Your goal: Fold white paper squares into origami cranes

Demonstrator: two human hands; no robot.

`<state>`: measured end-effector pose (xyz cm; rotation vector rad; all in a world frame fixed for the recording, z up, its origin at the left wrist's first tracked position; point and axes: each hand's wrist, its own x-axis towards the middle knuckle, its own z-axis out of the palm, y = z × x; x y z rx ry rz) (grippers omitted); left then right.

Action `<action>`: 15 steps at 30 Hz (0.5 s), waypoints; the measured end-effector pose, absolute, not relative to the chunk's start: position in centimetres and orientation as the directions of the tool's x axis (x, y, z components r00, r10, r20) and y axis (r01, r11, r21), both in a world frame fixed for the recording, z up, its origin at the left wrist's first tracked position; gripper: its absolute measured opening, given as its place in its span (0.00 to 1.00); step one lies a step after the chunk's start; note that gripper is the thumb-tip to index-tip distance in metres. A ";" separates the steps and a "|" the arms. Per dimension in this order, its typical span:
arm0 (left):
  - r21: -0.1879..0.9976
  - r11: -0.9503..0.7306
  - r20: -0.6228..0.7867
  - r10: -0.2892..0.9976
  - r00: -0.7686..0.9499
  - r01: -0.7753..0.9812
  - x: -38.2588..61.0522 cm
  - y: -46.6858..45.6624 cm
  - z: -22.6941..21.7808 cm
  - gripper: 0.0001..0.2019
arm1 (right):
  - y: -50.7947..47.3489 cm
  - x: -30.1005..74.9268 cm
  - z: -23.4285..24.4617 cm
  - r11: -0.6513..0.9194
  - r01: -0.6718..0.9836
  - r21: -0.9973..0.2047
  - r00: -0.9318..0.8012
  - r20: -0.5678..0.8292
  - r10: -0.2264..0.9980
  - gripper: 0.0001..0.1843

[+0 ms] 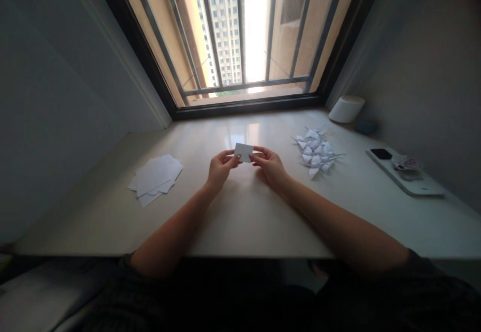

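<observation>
Between my two hands, just above the middle of the white sill, is a small rectangular piece of white paper point(244, 152). My left hand point(221, 168) pinches its left edge between thumb and fingers. At the right edge, my right hand point(271, 165) grips it the same way. Off to the left lies a loose stack of white paper sheets point(157, 175). A heap of folded white paper pieces point(316, 150) with thin pointed ends sits to the right of my right hand.
The white sill point(240, 226) runs up to a dark-framed window point(244, 107) with bars outside. On the right lies a phone point(404, 171) with a ring-like attachment. A white cylindrical object point(346, 109) and a dark rounded object point(366, 126) stand in the back right corner.
</observation>
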<state>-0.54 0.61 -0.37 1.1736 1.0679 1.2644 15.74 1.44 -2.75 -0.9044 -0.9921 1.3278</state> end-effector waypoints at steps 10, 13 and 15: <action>0.992 -0.113 0.104 0.980 0.168 0.047 -0.3 0.4 -0.6 0.21 | 1.5 16.1 -2.7 0.269 0.013 -0.963 0.089 0.269 0.959 0.13; 0.989 -0.132 0.119 0.977 0.179 0.061 -0.3 0.5 -0.7 0.20 | 1.4 16.1 -2.8 0.353 0.127 -0.927 0.024 0.359 0.933 0.13; 0.989 -0.138 0.125 0.975 0.183 0.060 -0.4 0.5 -0.8 0.19 | 1.3 16.1 -2.9 0.413 0.192 -0.890 -0.003 0.420 0.907 0.12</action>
